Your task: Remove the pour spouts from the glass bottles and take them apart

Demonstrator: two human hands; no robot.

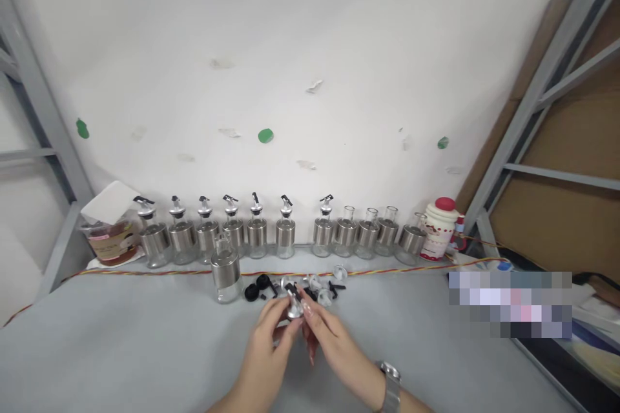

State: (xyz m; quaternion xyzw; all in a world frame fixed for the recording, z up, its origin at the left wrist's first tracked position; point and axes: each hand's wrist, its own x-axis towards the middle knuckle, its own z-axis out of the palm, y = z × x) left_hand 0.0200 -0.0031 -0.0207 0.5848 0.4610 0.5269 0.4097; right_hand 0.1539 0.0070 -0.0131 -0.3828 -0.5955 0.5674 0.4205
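Silver pourer top (pixel 294 312) w/ blk lever: btwn L hand (pixel 269 339) & R hand (pixel 334 339), both grips closed on it, over table (pixel 145 335). Blk rings (pixel 251 292), clear parts (pixel 324 297) just beyond; glass bottle (pixel 225 277) to L. Red-yellow wire (pixel 188 272) crosses behind, before bottle row (pixel 285 233).

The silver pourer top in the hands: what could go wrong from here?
The silver pourer top is small and held by the fingers of the left hand, with the right hand at it; it might slip and drop.
The black pieces and clear plastic pieces lie loose near both hands; a nudge could scatter them.
The topless glass bottle stands beyond the left hand; a sweep that way may tip it.
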